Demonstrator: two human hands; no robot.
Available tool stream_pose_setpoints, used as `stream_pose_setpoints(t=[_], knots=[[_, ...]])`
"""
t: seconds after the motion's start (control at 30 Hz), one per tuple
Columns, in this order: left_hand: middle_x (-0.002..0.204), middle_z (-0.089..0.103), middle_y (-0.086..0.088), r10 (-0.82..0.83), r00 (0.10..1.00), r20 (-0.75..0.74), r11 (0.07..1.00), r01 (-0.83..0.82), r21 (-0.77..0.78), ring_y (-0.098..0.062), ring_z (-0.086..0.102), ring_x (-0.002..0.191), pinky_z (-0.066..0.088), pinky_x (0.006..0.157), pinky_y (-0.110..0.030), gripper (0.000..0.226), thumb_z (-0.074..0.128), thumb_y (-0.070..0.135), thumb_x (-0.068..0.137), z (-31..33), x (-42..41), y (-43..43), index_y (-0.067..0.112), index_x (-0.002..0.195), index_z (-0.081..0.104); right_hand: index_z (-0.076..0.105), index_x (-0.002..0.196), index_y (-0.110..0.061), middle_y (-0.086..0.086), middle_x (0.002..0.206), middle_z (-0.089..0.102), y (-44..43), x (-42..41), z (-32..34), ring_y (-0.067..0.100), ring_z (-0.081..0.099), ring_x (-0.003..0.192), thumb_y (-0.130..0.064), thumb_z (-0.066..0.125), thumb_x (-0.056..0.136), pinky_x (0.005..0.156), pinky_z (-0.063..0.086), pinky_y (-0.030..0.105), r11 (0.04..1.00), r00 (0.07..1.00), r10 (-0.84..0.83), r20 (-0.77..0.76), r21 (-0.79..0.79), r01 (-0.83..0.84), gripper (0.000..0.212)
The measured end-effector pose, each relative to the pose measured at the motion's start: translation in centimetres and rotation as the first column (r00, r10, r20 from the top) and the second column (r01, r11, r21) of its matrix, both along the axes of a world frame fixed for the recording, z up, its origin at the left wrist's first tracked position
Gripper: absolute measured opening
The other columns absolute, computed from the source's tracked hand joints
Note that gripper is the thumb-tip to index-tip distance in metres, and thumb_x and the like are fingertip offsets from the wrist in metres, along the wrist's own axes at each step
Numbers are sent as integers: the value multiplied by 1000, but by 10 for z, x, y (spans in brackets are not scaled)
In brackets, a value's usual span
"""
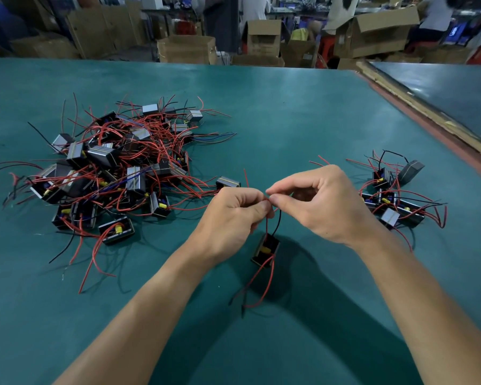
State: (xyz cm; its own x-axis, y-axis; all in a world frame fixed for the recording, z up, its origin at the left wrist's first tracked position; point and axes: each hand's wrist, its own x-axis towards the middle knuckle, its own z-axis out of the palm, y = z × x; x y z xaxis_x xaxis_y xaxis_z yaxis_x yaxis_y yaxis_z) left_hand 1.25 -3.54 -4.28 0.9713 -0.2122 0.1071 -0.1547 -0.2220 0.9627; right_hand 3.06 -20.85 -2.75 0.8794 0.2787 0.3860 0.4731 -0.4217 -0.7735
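A small transformer is being hung near centre over the table, its leads being pinched by the left grip and right grip. The ends are best kept aligned and twisted tightly.

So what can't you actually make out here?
Head view:
- Ends of the held wires: pinched out of sight between left hand and right hand.
- The small wired part below: blurred; hanging or resting, unclear.
- The left pile: tangle hides the count.
- The far boxes: blurred.
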Motion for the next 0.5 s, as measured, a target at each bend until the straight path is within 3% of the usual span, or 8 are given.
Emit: stream_pose_setpoints(t=[0.13,0.27,0.43,0.5], knots=[[49,43,6,2,1000,15,999,-2,51,-17,35,53,28,57,-33,34,57,9,96,-3,1,0,19,64,64,77,77,-26,-16,67,71,-3,0,2,21,61,57,-23,69,82,54,49,31,991,998,36,43,-132,-30,10],[50,43,6,-4,999,35,998,2,67,-17,35,54,29,58,-34,31,58,12,95,-4,2,1,18,66,65,74,71,-25,-20,59,63,-6,0,2,3,51,51,-19,70,86,52,37,15,977,997,59,51,-206,-48,17],[60,48,-14,-6,985,171,970,-36,242,-16,35,57,38,56,-42,25,58,33,88,-7,2,3,17,71,67,66,66,-19,-12,50,52,-1,-2,1,5,41,46,-18,67,83,49,32,14,981,1000,21,-1,-192,-21,18],[58,44,-13,-20,961,275,947,-70,314,-14,31,54,34,51,-36,27,60,33,89,-8,1,2,13,70,63,64,64,-17,-10,48,49,-1,-1,2,5,39,46,-16,65,82,49,32,17,979,998,6,-61,-201,-18,18]])
